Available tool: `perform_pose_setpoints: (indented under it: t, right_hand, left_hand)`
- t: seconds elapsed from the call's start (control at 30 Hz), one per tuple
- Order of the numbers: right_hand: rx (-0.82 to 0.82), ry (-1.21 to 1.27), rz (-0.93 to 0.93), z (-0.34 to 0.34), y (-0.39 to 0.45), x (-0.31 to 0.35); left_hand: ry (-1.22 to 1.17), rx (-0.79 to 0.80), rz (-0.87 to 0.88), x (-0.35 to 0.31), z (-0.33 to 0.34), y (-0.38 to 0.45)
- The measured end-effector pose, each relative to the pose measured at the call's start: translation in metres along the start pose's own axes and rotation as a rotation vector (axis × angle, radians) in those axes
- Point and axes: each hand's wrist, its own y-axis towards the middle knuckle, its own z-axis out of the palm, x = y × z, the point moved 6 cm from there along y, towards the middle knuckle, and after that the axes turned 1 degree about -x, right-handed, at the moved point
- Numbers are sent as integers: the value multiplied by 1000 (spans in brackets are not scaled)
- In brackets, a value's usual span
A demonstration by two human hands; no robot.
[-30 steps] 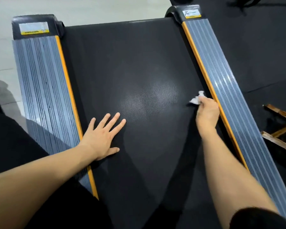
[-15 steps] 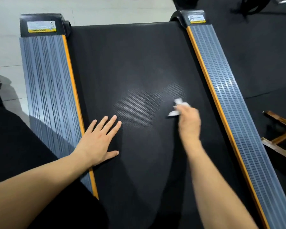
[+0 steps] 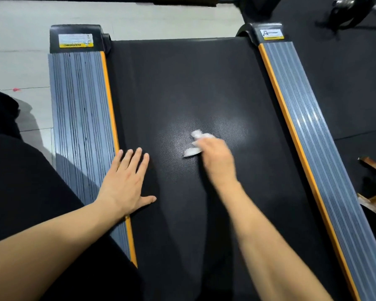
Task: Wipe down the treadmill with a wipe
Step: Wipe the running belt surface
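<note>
The treadmill (image 3: 182,83) fills our view, its black belt running away from us between two grey ribbed side rails, each edged in orange. We have one white wipe (image 3: 194,144), crumpled and small, lying on the belt about midway across, where a pale sheen shows on the textured surface. Our right hand (image 3: 217,161) has its grip closed around the wipe, fingers curled over it so only the wipe's ends stick out ahead; the hand is blurred, so we cannot tell exactly which fingers pinch it. We judge it is held bunched like this to press a firm pad against the belt while scrubbing. Our left hand (image 3: 126,183) lies flat, grip fully spread and holding nothing, palm on the belt just beside the left rail (image 3: 80,127), probably to prop our weight as we lean in. By count: one wipe, two hands, two rails, the right rail (image 3: 308,131) untouched, two warning labels on the end caps.
</note>
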Motion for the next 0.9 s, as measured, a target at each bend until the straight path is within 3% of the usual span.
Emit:
perform_pose_setpoints:
  t: [0.17, 0.3, 0.37, 0.5, 0.6, 0.67, 0.8, 0.9]
  right_hand:
    - [-13, -226, 585, -76, 8, -162]
    - [-253, -208, 844, -84, 12, -159]
    - [-238, -192, 751, -61, 20, -114]
    - [21, 38, 214, 4, 11, 4]
    - [48, 89, -57, -8, 10, -12]
    - [-2, -24, 91, -41, 15, -69]
    - [-187, -94, 678, -103, -6, -177]
    - [-82, -121, 687, -81, -1, -144]
  left_hand:
    - [-65, -45, 164, -9, -1, 0]
    - [-127, -15, 244, -18, 9, 5]
    - [-134, -6, 233, -19, 12, 7]
    - [-111, 15, 207, -17, 13, 8]
    - [-113, 0, 202, -19, 15, 8]
    - [-126, 6, 216, -19, 17, 8]
    - [-126, 49, 221, -22, 14, 8]
    - [-121, 102, 217, -22, 10, 9]
